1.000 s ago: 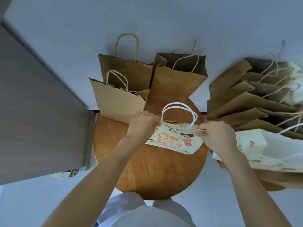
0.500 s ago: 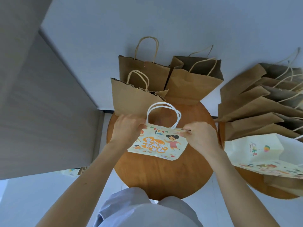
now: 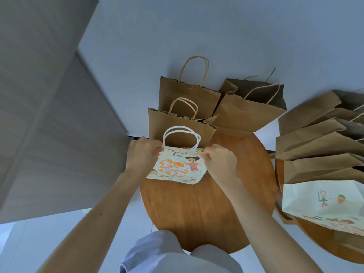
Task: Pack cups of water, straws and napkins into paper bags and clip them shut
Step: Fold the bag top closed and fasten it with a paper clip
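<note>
At frame centre, the printed paper bag (image 3: 177,168) sits on the round wooden table (image 3: 197,213). The left hand (image 3: 144,154) and right hand (image 3: 220,162) each pinch its top edge, now drawn flatter than a second ago, so it is probably ready for clipping.

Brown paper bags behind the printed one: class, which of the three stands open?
The right-hand brown bag: its mouth gapes, showing the dark inside. The rear-left bag and front-left bag are flattened shut, each clipped at the rim.
</note>
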Tool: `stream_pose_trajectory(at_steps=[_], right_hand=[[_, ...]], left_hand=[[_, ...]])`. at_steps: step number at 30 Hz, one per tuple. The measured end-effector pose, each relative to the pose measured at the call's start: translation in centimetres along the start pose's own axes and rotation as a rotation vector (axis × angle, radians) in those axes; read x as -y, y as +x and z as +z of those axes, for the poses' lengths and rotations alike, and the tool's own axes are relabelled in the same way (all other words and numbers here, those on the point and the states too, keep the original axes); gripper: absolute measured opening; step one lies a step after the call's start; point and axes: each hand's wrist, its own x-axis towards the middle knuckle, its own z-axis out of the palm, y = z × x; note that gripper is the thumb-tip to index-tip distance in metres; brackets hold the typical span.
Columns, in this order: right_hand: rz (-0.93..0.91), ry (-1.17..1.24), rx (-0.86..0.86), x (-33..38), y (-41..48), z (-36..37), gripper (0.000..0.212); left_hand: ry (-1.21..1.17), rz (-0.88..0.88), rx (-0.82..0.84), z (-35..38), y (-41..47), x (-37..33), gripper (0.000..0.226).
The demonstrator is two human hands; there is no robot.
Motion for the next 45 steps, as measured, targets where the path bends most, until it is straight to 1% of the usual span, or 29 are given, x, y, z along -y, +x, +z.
stream_pose_trajectory(at_steps=[4, 7, 11, 13, 17, 22, 25, 26, 29, 30, 32, 34, 38, 41, 45], right_hand=[[0.015, 0.009, -0.085, -1.0, 0.6, 0.4, 0.01], [0.003, 0.053, -0.111, -1.4, 0.7, 0.6, 0.01], [-0.054, 0.129, -0.127, -1.3, 0.3, 0.8, 0.009], [-0.071, 0.185, -0.129, -1.1, -0.1, 1.2, 0.008], [-0.038, 0.278, -0.113, -0.5, -1.3, 2.1, 0.006], [0.0, 0.299, -0.115, 0.1, -2.2, 2.2, 0.007], [0.075, 0.272, -0.026, -0.3, -2.9, 1.7, 0.016], [0.081, 0.259, 0.015, -0.5, -3.2, 1.5, 0.022], [0.121, 0.245, 0.138, -0.4, -4.1, 0.4, 0.05], [0.136, 0.237, 0.165, -0.2, -4.5, -0.1, 0.057], [0.137, 0.226, 0.198, 0.3, -5.4, -1.4, 0.063], [0.098, 0.238, 0.209, 1.0, -6.5, -3.3, 0.062], [-0.058, 0.272, 0.205, 2.2, -9.8, -6.8, 0.049], [-0.157, 0.285, 0.182, 2.5, -13.2, -8.6, 0.046], [-0.306, 0.327, 0.171, 3.0, -18.9, -10.3, 0.042]], left_hand=[[-0.047, 0.015, -0.009, 0.5, 0.1, -0.6, 0.023], [-0.046, 0.036, 0.0, 0.7, 0.1, -0.6, 0.024], [-0.118, 0.093, -0.13, 0.2, 0.6, 0.4, 0.018], [-0.096, 0.095, -0.113, 0.0, 1.0, 0.9, 0.018], [-0.068, 0.132, -0.048, 0.3, 0.6, 2.1, 0.019], [-0.035, 0.148, -0.08, 0.9, -0.5, 2.9, 0.019], [0.013, 0.115, -0.027, 1.1, -1.0, 2.7, 0.025], [0.034, 0.092, 0.008, 1.2, -1.3, 2.6, 0.03], [0.119, 0.045, 0.088, 1.3, -2.3, 2.1, 0.048], [0.123, 0.031, 0.09, 1.3, -2.8, 1.9, 0.053], [0.108, -0.007, 0.075, 0.9, -4.0, 1.5, 0.058], [0.085, -0.035, 0.046, 0.3, -5.6, 1.0, 0.059], [-0.028, -0.032, -0.044, -1.2, -10.1, -0.4, 0.056], [-0.07, 0.009, -0.136, -2.7, -15.0, -1.8, 0.052], [-0.105, 0.017, -0.258, -4.2, -23.0, -3.6, 0.046]])
